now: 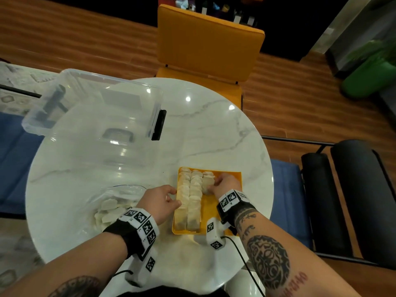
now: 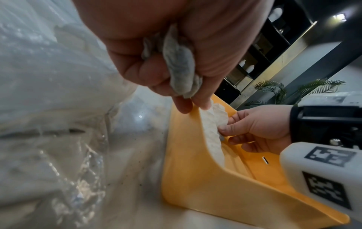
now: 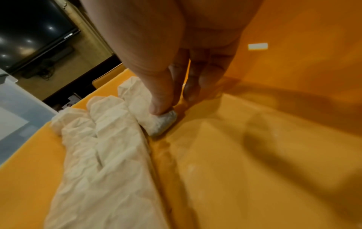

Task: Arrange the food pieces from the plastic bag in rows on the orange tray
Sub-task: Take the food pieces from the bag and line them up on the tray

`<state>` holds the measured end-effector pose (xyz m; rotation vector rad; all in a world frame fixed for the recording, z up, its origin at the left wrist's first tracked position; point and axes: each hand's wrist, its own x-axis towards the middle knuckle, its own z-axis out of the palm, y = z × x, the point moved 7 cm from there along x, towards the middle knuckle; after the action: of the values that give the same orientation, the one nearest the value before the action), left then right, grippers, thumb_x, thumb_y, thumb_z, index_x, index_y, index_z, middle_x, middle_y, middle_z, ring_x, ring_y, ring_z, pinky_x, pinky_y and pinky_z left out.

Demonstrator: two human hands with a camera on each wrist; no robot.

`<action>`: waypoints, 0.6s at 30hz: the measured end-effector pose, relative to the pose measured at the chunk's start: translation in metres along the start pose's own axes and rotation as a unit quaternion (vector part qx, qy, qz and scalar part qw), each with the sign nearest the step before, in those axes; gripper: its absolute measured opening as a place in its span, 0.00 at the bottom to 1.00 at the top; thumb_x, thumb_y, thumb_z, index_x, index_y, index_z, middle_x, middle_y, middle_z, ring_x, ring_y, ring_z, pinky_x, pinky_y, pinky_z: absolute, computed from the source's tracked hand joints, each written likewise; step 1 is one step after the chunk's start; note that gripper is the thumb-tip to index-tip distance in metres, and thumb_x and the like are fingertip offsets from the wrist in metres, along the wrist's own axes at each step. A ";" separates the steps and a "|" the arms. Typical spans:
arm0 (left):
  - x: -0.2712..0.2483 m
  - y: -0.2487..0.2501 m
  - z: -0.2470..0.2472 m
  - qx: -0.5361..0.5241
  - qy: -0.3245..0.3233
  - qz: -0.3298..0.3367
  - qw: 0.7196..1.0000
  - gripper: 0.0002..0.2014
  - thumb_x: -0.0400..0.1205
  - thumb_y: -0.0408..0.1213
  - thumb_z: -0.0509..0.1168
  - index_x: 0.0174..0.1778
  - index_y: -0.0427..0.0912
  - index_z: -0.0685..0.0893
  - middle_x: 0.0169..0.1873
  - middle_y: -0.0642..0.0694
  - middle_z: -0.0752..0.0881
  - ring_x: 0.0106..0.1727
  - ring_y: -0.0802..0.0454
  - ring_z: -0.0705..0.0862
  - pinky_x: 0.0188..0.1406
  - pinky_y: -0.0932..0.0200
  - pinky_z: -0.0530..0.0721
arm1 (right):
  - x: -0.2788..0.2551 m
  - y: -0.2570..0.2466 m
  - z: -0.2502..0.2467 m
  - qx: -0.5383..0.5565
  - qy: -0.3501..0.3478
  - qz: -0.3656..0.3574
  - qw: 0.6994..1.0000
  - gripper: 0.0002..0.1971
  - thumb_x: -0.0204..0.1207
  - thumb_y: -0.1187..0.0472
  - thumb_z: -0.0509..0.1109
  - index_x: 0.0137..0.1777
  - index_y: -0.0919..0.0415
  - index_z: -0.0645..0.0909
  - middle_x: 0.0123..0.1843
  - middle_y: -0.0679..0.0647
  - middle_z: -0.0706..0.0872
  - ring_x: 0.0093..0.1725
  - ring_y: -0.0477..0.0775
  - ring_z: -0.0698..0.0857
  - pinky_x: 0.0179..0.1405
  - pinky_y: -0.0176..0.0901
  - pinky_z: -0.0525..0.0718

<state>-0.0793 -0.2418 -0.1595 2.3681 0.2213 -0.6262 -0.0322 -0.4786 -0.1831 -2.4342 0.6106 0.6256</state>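
Note:
An orange tray [image 1: 211, 213] lies on the white marble table [image 1: 214, 129] in front of me. It holds two full rows of white food pieces [image 1: 189, 196] and a short third row at its far end. My right hand [image 1: 222, 182] pinches one white piece [image 3: 162, 122] between thumb and fingers, down on the tray at the near end of that short row. My left hand [image 1: 160, 199] sits at the tray's left rim [image 2: 195, 178], fingertips touching it, with a few pieces [image 2: 179, 66] gripped in its curled palm. The clear plastic bag [image 1: 111, 205], with more pieces inside, lies left of the tray.
A large clear plastic storage box [image 1: 96, 108] stands at the table's back left. An orange chair [image 1: 210, 43] is tucked in at the far side. Black padded rollers on a frame [image 1: 342, 189] stand to the right. The round table's edge runs close behind the tray's right side.

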 end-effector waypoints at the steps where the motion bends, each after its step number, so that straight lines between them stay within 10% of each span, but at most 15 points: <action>1: 0.000 0.000 0.001 0.000 0.000 0.000 1.000 0.20 0.77 0.50 0.72 0.65 0.52 0.83 0.46 0.55 0.87 0.46 0.58 0.81 0.43 0.64 0.74 | 0.001 -0.001 0.000 -0.007 0.000 0.000 1.000 0.07 0.74 0.60 0.77 0.49 0.53 0.83 0.46 0.50 0.87 0.45 0.52 0.85 0.44 0.40 0.80; 13: -0.004 0.004 -0.009 -0.021 0.042 0.001 0.999 0.12 0.82 0.51 0.66 0.57 0.52 0.85 0.46 0.53 0.87 0.46 0.55 0.82 0.44 0.61 0.77 | -0.009 0.000 -0.008 0.004 0.028 -0.005 1.000 0.07 0.75 0.64 0.74 0.50 0.56 0.81 0.47 0.53 0.87 0.45 0.54 0.85 0.44 0.42 0.83; 18: -0.005 0.019 -0.017 -0.104 0.055 0.031 0.993 0.11 0.85 0.50 0.59 0.46 0.53 0.84 0.36 0.53 0.90 0.35 0.55 0.85 0.35 0.59 0.79 | -0.059 -0.032 -0.012 0.073 0.013 -0.138 0.988 0.07 0.76 0.53 0.75 0.41 0.48 0.79 0.41 0.45 0.85 0.40 0.45 0.82 0.35 0.35 0.75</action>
<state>-0.0712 -0.2450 -0.1350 2.1999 0.2473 -0.4216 -0.0579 -0.4451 -0.1293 -2.3347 0.3077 0.4205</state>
